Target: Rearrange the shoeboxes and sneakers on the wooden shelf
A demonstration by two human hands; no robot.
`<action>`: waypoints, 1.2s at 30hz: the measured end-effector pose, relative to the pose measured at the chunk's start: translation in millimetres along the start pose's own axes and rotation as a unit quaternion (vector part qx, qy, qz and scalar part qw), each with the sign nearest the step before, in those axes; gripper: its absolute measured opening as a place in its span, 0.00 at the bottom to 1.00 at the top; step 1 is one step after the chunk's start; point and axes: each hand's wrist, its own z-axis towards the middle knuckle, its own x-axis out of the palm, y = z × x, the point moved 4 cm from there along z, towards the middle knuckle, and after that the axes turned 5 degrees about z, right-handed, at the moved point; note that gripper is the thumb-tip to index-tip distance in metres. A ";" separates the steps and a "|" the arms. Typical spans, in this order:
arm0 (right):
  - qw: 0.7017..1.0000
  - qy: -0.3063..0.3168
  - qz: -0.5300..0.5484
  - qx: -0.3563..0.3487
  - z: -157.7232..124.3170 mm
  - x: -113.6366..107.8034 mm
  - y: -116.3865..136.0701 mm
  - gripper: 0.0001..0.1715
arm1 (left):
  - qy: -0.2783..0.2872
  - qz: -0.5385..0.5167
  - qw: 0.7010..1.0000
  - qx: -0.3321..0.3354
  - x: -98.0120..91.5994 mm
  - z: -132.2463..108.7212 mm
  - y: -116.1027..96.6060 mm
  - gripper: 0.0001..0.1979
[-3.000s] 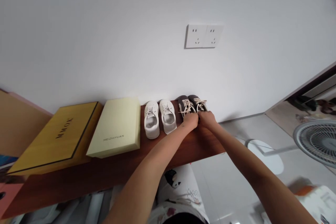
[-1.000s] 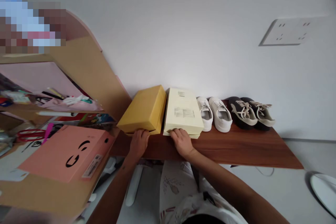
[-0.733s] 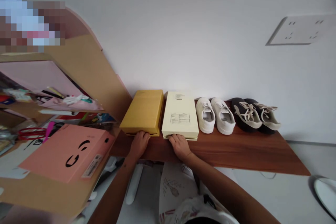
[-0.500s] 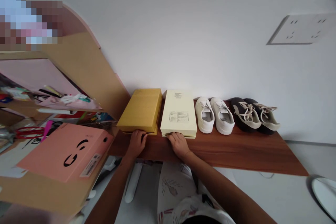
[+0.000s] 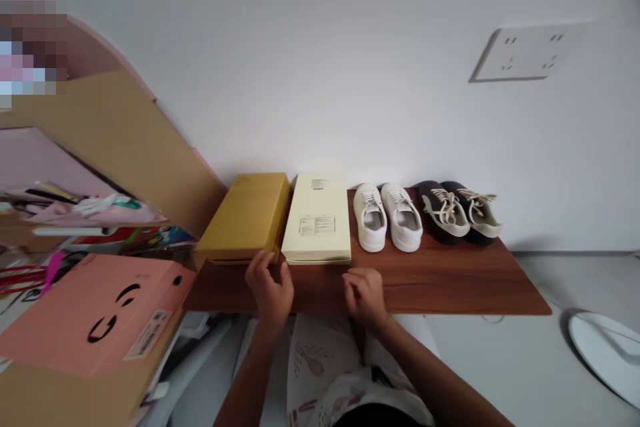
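Note:
A mustard-yellow shoebox [image 5: 247, 213] and a cream shoebox [image 5: 320, 213] with printed text lie side by side on a reddish-brown wooden board [image 5: 440, 287]. My left hand [image 5: 270, 287] is at the front right corner of the yellow box, thumb and fingers apart, holding nothing. In front of the cream box's right corner, over the board, is my right hand [image 5: 365, 297], apart from the box. Its fingers are curled in, with nothing seen in them. Right of the boxes stand white sneakers [image 5: 387, 219] and, farther along, black-and-beige lace-up shoes [image 5: 457, 212].
On the left, a pink box [image 5: 100, 310] with black marks lies on a desk [image 5: 75, 393], near a cluttered shelf with pens. The wall [image 5: 325, 80] rises behind the board and carries a socket plate [image 5: 525, 53]. A round white object [image 5: 607, 353] is on the floor at right.
Both hands have let go of the front edges of the boxes and drawn back; my right hand has also moved rightward and curled. The camera view has shifted to the right.

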 end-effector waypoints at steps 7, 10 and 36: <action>0.954 -0.117 -0.166 0.219 43.3 -92.6 -101.1 0.33 | 0.231 -0.199 0.948 0.089 107.7 -23.4 -171.8 0.18; 0.946 -0.075 -0.103 0.298 58.1 -91.1 -131.8 0.39 | 0.238 -0.141 0.961 0.009 161.3 -16.6 -192.5 0.12; 0.849 -0.187 0.120 0.479 -31.6 -163.8 -154.4 0.41 | 0.233 -0.201 0.943 -0.125 132.2 -60.1 -195.4 0.31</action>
